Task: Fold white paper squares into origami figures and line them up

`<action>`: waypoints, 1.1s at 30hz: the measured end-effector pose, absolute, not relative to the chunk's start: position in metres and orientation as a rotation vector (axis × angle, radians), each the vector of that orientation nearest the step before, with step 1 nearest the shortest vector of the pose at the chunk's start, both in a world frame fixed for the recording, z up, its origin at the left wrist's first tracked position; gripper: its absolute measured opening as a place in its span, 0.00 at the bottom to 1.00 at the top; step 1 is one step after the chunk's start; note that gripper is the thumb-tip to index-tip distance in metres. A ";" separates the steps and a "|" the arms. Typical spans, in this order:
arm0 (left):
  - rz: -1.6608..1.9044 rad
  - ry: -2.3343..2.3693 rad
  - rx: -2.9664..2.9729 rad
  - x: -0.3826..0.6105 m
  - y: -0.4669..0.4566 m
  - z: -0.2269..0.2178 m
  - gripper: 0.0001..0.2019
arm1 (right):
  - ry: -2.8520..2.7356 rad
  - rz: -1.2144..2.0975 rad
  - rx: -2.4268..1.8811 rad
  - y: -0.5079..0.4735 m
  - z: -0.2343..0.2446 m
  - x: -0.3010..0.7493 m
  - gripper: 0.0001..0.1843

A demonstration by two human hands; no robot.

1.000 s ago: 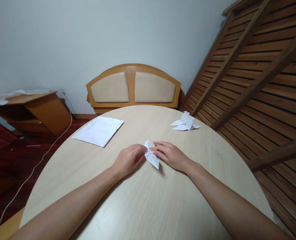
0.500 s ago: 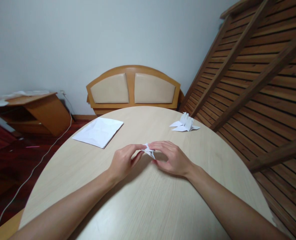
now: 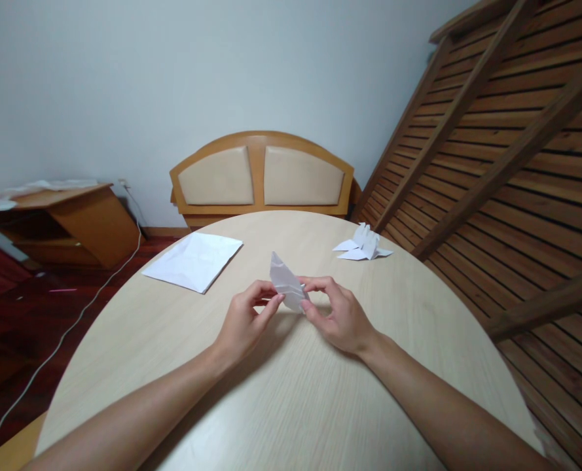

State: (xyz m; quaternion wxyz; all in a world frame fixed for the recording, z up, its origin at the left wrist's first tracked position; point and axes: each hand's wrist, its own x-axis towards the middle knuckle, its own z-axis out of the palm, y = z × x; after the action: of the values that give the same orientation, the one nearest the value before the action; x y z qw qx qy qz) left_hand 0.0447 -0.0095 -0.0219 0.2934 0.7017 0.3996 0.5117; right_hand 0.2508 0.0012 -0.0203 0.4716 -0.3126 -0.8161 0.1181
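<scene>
A small piece of folded white paper (image 3: 287, 282) is held just above the round table, its pointed end up and crease lines showing across its face. My left hand (image 3: 249, 315) pinches its left edge between thumb and fingers. On the opposite side, my right hand (image 3: 338, 316) grips the lower right edge with thumb and index finger. Several folded paper cranes (image 3: 364, 243) stand clustered at the table's far right. At the far left lies a stack of white paper sheets (image 3: 193, 261).
The round pale wood table (image 3: 291, 405) fills the foreground. Behind it stands a padded headboard (image 3: 261, 173) against the wall. A slatted wooden frame (image 3: 507, 170) leans on the right. To the left are a low wooden desk (image 3: 87, 226) and a white cable (image 3: 65, 340) along the floor.
The folded paper has been turned up so its broad creased face and tip now show. Both hands have shifted their grip, thumbs now on the near face.
</scene>
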 end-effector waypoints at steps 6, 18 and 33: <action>1.357 1.025 1.878 0.044 -0.008 -0.026 0.04 | -2.096 0.218 -0.636 0.002 -0.013 0.253 0.07; 1.285 1.037 1.685 0.045 -0.011 -0.022 0.09 | -1.678 0.910 -0.795 0.005 -0.022 0.249 0.12; 1.133 1.038 1.482 0.045 -0.003 -0.023 0.12 | -1.577 1.327 -0.820 0.018 -0.036 0.248 0.09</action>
State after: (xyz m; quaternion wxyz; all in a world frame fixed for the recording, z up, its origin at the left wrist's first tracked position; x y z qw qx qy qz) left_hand 0.0449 -0.0031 -0.0233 0.4825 0.6081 0.4260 0.4647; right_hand 0.2477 0.0177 -0.0356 0.4454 -0.3308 -0.6366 0.5357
